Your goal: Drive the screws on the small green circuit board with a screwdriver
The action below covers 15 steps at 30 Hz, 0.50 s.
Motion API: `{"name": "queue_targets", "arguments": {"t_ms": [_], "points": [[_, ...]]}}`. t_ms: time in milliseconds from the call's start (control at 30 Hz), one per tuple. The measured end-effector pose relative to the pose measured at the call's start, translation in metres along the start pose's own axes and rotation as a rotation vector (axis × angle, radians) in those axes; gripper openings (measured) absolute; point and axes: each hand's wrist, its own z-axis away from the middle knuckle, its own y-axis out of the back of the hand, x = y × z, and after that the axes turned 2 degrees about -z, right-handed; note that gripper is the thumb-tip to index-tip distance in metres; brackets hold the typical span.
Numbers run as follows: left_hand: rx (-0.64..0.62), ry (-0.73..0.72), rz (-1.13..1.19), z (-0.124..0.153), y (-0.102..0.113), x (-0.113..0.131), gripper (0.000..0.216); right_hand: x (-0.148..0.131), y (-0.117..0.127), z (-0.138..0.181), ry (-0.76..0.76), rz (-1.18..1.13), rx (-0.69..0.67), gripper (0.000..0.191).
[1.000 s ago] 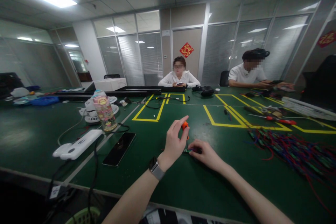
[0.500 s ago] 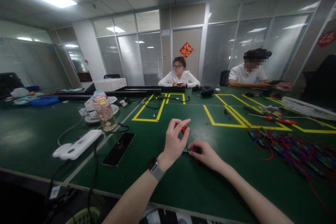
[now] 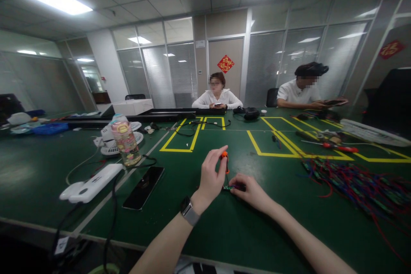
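Observation:
My left hand, with a watch at the wrist, is closed on a small screwdriver with an orange and black handle. The screwdriver stands nearly upright, its thin shaft pointing down at a small green circuit board. Whether the tip touches the board is too small to tell. Just to the right, my right hand pinches the board's right end down at the table, where dark wires show by the fingers. Part of the board is hidden by the fingertips.
A heap of red and blue wired boards lies on the right. A red-handled screwdriver is behind it. On the left are a phone, a white device and a bottle. Two people sit across the green table.
The fingers of my left hand have shifted on the screwdriver, and more of its handle and shaft now shows. My right hand stays at the board. The camera view has tilted slightly.

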Motion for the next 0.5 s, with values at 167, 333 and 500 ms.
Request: {"name": "queue_targets", "arguments": {"t_ms": [167, 333, 500], "points": [[-0.004, -0.001, -0.042, 0.0014, 0.0009, -0.0002, 0.029, -0.0012, -0.0002, 0.0000, 0.007, 0.001, 0.001, 0.012], [-0.025, -0.014, 0.024, 0.0022, 0.0010, 0.0003, 0.037, -0.0039, -0.0005, -0.0004, -0.004, 0.019, 0.007, 0.014], [0.047, -0.046, -0.051, 0.0029, -0.0010, -0.0031, 0.025, -0.0015, -0.0017, -0.0009, -0.019, 0.014, 0.010, 0.015]]}}
